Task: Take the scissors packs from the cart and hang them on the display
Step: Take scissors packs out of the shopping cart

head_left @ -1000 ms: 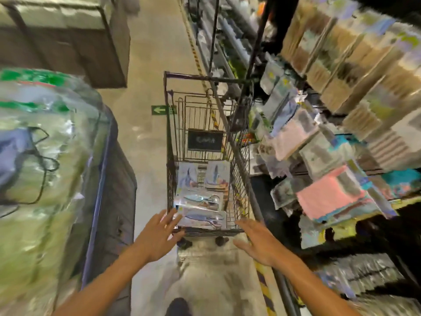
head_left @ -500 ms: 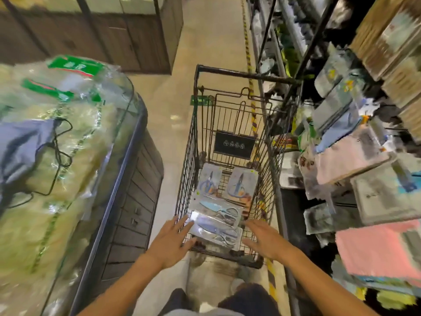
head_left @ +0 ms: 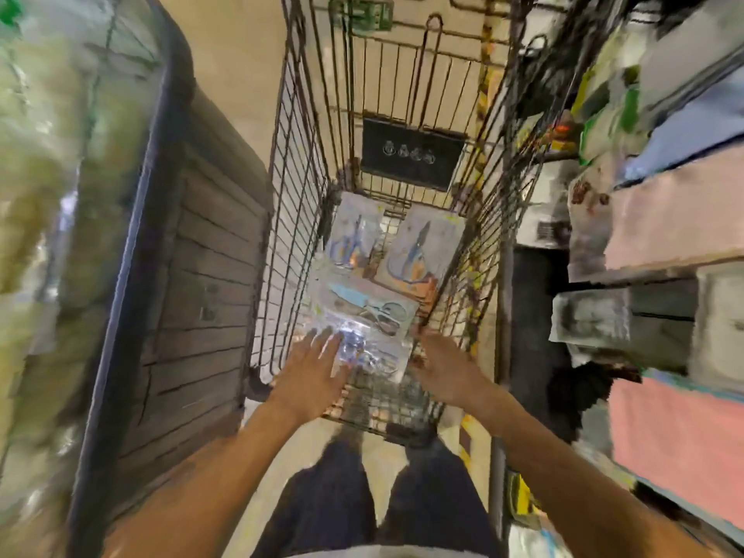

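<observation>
Hands (head_left: 374,366) spread open over scissors packs (head_left: 364,316), cart (head_left: 298,203) walls alongside.

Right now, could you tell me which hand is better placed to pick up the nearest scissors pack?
Left, probably. The left hand already has open fingers over the nearest scissors pack in the cart, while the right hand sits off its right edge, near the cart's side.

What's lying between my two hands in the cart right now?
In the head view, the nearest scissors pack lies on the cart floor between the left hand and right hand, whose fingers reach its two edges.
</observation>
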The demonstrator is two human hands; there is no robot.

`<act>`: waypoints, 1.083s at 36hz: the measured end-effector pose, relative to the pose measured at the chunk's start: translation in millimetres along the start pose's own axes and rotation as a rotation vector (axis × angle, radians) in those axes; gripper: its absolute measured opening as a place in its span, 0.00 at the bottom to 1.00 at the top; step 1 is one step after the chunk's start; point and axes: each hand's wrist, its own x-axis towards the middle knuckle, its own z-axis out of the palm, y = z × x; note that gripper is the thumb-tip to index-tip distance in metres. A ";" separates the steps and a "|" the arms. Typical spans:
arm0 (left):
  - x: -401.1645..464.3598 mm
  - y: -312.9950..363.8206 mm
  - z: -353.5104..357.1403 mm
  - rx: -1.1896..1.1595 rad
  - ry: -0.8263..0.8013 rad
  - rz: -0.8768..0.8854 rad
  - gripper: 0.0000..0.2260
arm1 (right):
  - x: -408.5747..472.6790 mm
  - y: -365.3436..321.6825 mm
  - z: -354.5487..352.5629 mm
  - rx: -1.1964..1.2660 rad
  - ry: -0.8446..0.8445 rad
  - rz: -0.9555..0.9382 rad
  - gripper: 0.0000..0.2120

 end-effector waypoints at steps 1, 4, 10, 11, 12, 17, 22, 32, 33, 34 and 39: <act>9.6 -1.7 5.2 0.002 0.002 -0.001 0.40 | 6.8 4.5 6.2 0.019 -0.001 0.020 0.29; 38.0 -15.1 24.4 -0.032 -0.022 0.000 0.35 | 27.1 18.1 25.8 -0.028 0.005 0.036 0.26; 93.7 -42.2 51.2 -0.010 -0.114 0.001 0.31 | 73.4 24.1 60.6 -0.085 0.042 -0.021 0.28; 101.6 -48.4 56.3 -0.014 -0.118 -0.001 0.31 | 81.7 24.0 65.9 -0.105 0.073 -0.017 0.26; 109.7 -54.7 61.4 -0.011 -0.118 -0.005 0.32 | 92.7 31.5 76.1 -0.075 0.160 -0.018 0.25; 138.2 -78.1 74.3 0.033 -0.143 -0.007 0.41 | 141.2 38.2 87.3 -0.089 0.204 -0.104 0.25; 148.3 -95.1 71.1 -0.001 -0.131 -0.034 0.48 | 184.8 42.5 101.9 -0.083 0.273 -0.082 0.45; 158.4 -93.3 68.0 -0.090 -0.090 -0.027 0.30 | 205.6 22.3 124.6 -0.178 0.293 -0.054 0.40; 158.8 -94.6 70.3 -0.109 -0.082 -0.025 0.30 | 205.4 21.8 126.2 -0.170 0.305 -0.051 0.40; 159.0 -96.2 73.0 -0.119 -0.075 -0.020 0.30 | 205.5 21.6 128.4 -0.165 0.326 -0.056 0.41; 158.8 -99.3 76.0 -0.141 -0.079 -0.036 0.31 | 210.9 21.7 139.0 -0.192 0.361 -0.021 0.49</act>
